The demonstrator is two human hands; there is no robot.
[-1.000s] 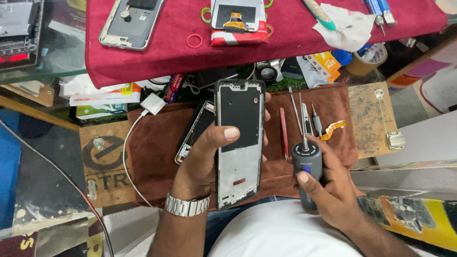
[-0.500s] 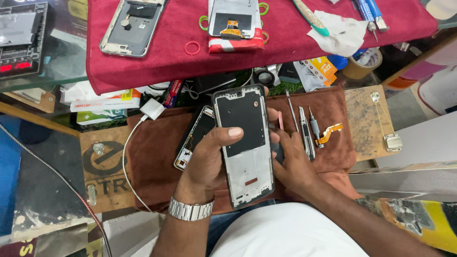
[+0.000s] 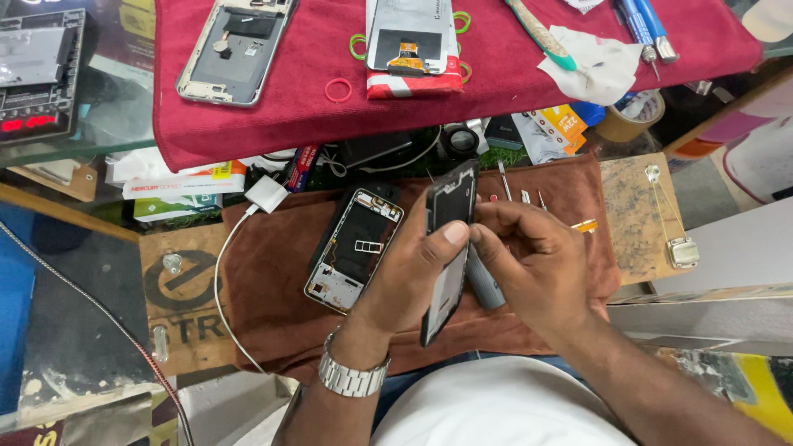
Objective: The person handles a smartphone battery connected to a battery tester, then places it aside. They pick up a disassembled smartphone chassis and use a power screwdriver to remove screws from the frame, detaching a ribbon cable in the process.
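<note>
Here the left hand [image 3: 409, 272] grasps a black rectangular phone frame [image 3: 447, 248] turned on its edge, while the right hand [image 3: 533, 264], just beside it, is clenched around a grey screwdriver [image 3: 485, 283] above the brown cloth [image 3: 273, 289].

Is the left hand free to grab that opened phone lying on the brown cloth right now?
Probably not yet. The left hand is gripping the black phone frame, tilted on edge. The opened phone with exposed insides lies uncovered on the brown cloth just left of it, so the path itself looks free.
</note>
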